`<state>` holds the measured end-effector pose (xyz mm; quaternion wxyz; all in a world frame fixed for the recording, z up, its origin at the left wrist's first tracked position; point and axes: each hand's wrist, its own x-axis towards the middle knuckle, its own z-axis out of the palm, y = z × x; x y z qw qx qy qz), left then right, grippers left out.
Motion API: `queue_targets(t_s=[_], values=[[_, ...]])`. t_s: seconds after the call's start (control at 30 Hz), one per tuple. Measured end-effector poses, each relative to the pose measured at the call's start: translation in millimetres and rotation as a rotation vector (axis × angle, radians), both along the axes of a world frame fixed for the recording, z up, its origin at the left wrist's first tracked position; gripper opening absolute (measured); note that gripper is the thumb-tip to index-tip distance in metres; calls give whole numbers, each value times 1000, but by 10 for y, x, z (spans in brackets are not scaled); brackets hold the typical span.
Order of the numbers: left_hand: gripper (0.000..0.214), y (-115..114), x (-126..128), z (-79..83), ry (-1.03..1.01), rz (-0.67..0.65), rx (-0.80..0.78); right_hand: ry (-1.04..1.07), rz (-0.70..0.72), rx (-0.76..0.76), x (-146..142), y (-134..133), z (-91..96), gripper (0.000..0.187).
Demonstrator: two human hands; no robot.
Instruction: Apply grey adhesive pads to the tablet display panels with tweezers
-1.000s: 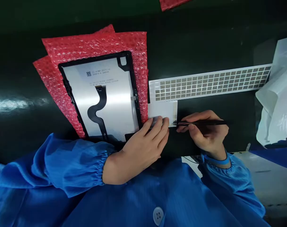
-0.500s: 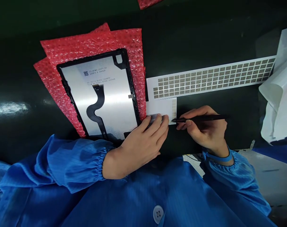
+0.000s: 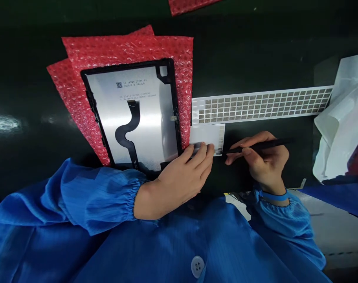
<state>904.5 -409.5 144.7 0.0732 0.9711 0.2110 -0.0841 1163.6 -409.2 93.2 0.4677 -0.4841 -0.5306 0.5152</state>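
Note:
My left hand [image 3: 183, 179] lies with its fingers stretched out over the lower edge of a small white sheet [image 3: 205, 135], pressing it to the table. A column of small pale squares runs along the sheet's right edge. Black tweezers [image 3: 264, 144] are pinched in my right hand [image 3: 263, 159], their tips at the sheet's lower right corner. Whether a square is between the tips is too small to tell. Left of the sheet rests a display panel [image 3: 155, 129] with a silver back, a black frame and a curved black flex cable [image 3: 134, 118]. My left wrist is close to its lower edge.
Red bubble wrap [image 3: 125, 47] lies under the panel. Above the small sheet, a long white strip of grey square stickers [image 3: 264, 106] stretches right to crumpled white backing paper [image 3: 338, 122]. Another red bubble wrap piece [image 3: 190, 4] is at the dark table's far side.
The view has shifted a little, so the panel and sheet appear farther right. The tweezer tips have drawn slightly toward the sheet's right edge. My left hand stays on the sheet.

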Motion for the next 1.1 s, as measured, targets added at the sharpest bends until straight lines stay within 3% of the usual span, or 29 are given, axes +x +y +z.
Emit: queue_targets(t_s=[0.13,0.23,0.33,0.47,0.6,0.73,0.87,1.1], values=[[66,-12,-33,56,-151,62,-2,29,-95,-25,-54,110,182,6],[58,53,-178,233,-270,73,-14,1,-174,-14,-243,281,399,8],[46,160,-417,435,-249,115,-39,-53,-225,45,-592,507,606,8],[43,262,-745,505,-139,244,16,-54,-66,75,-1164,772,752,10],[66,303,-950,392,-6,376,32,9,123,30,-1661,936,682,5],[64,282,-1030,287,5,407,56,45,236,-33,-1973,1027,474,6],[56,254,-1045,232,-64,432,22,10,263,-120,-2074,1047,348,8],[56,360,-1081,302,-63,402,-123,-72,226,-139,-2054,1028,389,7]])
